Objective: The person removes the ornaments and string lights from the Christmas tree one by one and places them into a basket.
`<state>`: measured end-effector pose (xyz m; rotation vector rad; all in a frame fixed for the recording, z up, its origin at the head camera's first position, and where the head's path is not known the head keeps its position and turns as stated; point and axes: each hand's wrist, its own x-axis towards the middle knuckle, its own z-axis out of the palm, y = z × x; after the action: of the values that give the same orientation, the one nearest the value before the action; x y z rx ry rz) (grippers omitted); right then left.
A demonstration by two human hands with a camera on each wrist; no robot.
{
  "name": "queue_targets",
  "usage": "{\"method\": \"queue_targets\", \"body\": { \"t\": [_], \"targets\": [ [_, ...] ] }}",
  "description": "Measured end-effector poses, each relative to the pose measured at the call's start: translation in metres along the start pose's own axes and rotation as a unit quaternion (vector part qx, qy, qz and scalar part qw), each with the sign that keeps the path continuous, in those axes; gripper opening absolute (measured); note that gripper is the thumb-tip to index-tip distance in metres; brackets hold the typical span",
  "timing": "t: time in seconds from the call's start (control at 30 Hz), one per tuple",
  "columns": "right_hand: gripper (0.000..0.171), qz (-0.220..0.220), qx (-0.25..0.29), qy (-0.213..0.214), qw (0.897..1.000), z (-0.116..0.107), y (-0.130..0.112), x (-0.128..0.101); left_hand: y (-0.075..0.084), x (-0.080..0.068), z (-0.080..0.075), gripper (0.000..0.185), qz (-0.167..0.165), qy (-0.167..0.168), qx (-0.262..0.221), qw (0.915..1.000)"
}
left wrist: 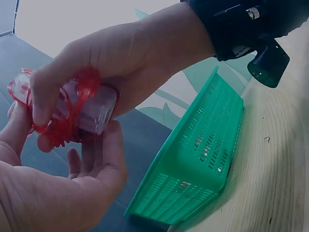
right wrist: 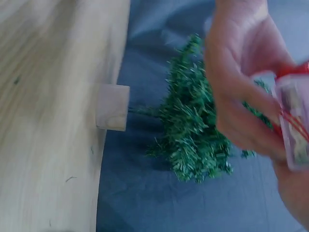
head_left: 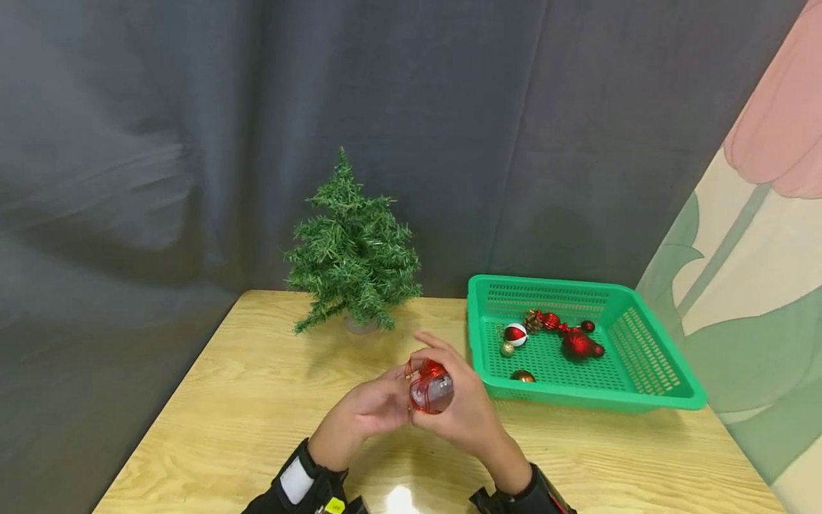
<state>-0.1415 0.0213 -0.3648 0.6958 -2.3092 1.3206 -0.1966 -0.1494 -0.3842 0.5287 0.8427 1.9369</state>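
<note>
Above the wooden table (head_left: 257,400), both hands meet around a small silvery gift-box ornament with red ribbon (head_left: 431,386) (left wrist: 82,108) (right wrist: 294,123). My right hand (head_left: 465,403) (left wrist: 130,67) (right wrist: 241,92) grips it from the right with fingers curled over it. My left hand (head_left: 366,414) (left wrist: 58,193) holds it from below and the left, thumb by the ribbon. A small green artificial tree (head_left: 353,250) (right wrist: 198,125) stands upright behind the hands.
A green plastic basket (head_left: 642,357) (left wrist: 198,159) sits on the table to the right, holding several red, gold and white baubles (head_left: 574,341). Dark grey cloth hangs behind the table. A patterned curtain is at the far right.
</note>
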Motion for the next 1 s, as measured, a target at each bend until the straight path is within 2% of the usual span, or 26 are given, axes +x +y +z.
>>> {"method": "queue_targets", "body": {
  "t": [0.13,0.33,0.47,0.63,0.73,0.83,0.93,1.0],
  "targets": [
    [0.071,0.022,0.014,-0.045,0.999,-0.008,-0.001,0.0,-0.001,0.004,0.001,0.039,-0.005,-0.002,0.003,1.0],
    [0.063,0.036,-0.031,-0.002,0.999,-0.017,0.0,-0.005,-0.003,0.015,0.007,0.052,-0.014,0.039,-0.003,0.9991],
    [0.061,0.002,-0.09,0.02,0.996,-0.011,0.003,-0.006,-0.003,0.015,0.009,0.047,-0.008,0.05,-0.004,0.9987],
    [0.059,-0.071,-0.173,0.062,0.98,-0.002,0.008,-0.004,0.0,0.012,0.008,0.041,0.008,0.046,-0.007,0.9989],
    [0.059,-0.089,-0.167,0.08,0.979,0.001,0.01,-0.004,0.001,0.01,0.007,0.041,0.015,0.041,-0.006,0.999],
    [0.06,-0.081,-0.132,0.085,0.984,0.001,0.012,-0.005,0.001,0.006,0.007,0.036,0.015,0.047,-0.005,0.9988],
    [0.063,-0.054,-0.11,0.096,0.988,-0.004,0.014,-0.002,0.003,0.001,0.009,0.031,0.019,0.079,-0.003,0.9967],
    [0.064,-0.02,-0.115,0.105,0.988,-0.013,0.017,0.002,0.006,-0.002,0.009,0.032,0.026,0.107,0.003,0.9939]
  ]
}}
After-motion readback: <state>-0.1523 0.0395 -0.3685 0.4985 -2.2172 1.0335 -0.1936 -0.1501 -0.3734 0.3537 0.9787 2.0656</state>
